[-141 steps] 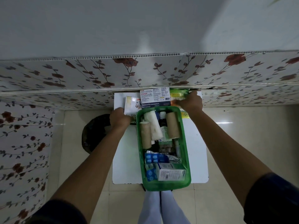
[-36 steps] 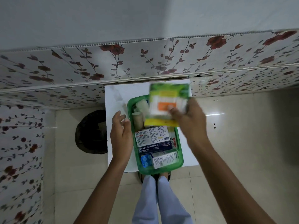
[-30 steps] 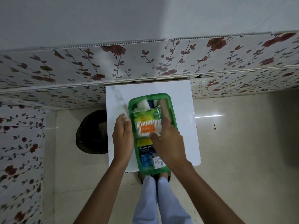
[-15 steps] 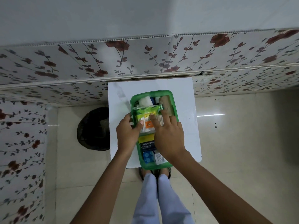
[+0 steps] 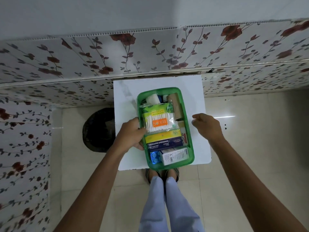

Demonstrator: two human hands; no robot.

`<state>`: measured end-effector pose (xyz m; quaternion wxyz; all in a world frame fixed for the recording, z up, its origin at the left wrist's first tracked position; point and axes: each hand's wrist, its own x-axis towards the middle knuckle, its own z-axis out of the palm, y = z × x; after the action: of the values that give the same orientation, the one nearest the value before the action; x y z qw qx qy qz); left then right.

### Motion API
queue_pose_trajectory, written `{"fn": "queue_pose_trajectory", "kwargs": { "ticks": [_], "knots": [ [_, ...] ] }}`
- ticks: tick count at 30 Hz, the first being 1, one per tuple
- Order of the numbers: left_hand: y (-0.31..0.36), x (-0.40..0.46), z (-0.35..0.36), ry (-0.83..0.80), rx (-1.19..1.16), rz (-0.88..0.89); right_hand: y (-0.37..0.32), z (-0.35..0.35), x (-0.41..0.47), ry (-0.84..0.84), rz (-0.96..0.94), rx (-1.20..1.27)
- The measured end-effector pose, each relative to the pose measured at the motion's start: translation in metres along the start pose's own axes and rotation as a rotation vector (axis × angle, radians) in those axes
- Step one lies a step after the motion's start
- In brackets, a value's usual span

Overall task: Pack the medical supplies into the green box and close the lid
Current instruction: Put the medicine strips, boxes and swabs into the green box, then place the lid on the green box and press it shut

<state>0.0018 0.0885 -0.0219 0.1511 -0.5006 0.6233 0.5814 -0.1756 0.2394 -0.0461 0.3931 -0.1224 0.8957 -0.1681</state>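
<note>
The green box [image 5: 191,139] lies open on a small white table [image 5: 127,97], packed full. On top is a clear pack of cotton swabs [image 5: 159,122], then a medicated dressings carton [image 5: 164,144], a white carton [image 5: 175,155] and blue blister tablets [image 5: 154,157]. A white gauze roll [image 5: 153,99] and a brown roll [image 5: 175,106] fill the far end. My left hand [image 5: 129,136] grips the box's left rim, thumb on the swab pack. My right hand [image 5: 207,127] hovers just right of the box, loosely curled and empty. No lid is in view.
A black bin [image 5: 98,129] stands on the floor left of the table. Floral wall panels run behind and to the left. My legs and feet [image 5: 163,173] are under the table's near edge. Pale floor tiles lie to the right.
My right hand laid the swab pack into the box, let go and pulled away to the right. My left hand moved from the tabletop onto the box's left rim.
</note>
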Motion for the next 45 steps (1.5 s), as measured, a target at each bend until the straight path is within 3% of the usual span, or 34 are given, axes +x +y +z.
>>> {"fn": "queue_pose_trajectory", "kwargs": {
  "ticks": [3,9,15,19,25,31,34,40,43,45],
  "knots": [
    [0.002,-0.003,-0.008,-0.054,-0.056,0.006,-0.001,0.014,0.005,-0.102,-0.018,-0.092],
    [-0.011,-0.022,-0.023,0.007,-0.218,0.009,-0.003,0.044,0.004,-0.004,-0.157,-0.184],
    [-0.027,-0.027,-0.041,0.062,-0.289,0.011,-0.003,0.043,0.012,0.030,-0.093,-0.136],
    [-0.034,-0.028,-0.052,0.057,-0.279,0.030,-0.012,0.002,0.001,0.212,-0.116,-0.002],
    [-0.021,-0.014,-0.030,-0.004,-0.242,0.040,-0.049,-0.018,-0.055,0.434,-0.417,-0.067],
    [-0.010,0.004,0.003,0.050,-0.221,0.042,-0.060,0.030,-0.071,0.361,-0.453,-0.221],
    [-0.013,0.001,0.003,0.068,-0.332,0.013,-0.061,0.038,-0.060,0.339,-0.434,-0.284],
    [-0.012,-0.002,0.003,0.094,-0.491,0.041,-0.055,0.018,-0.034,0.246,-0.388,-0.209],
    [-0.010,-0.001,0.005,0.102,-0.515,0.043,-0.051,0.007,-0.015,0.055,-0.226,-0.074],
    [-0.009,0.000,0.007,0.104,-0.535,0.064,-0.048,0.003,-0.007,-0.044,-0.222,0.041]
  ]
}}
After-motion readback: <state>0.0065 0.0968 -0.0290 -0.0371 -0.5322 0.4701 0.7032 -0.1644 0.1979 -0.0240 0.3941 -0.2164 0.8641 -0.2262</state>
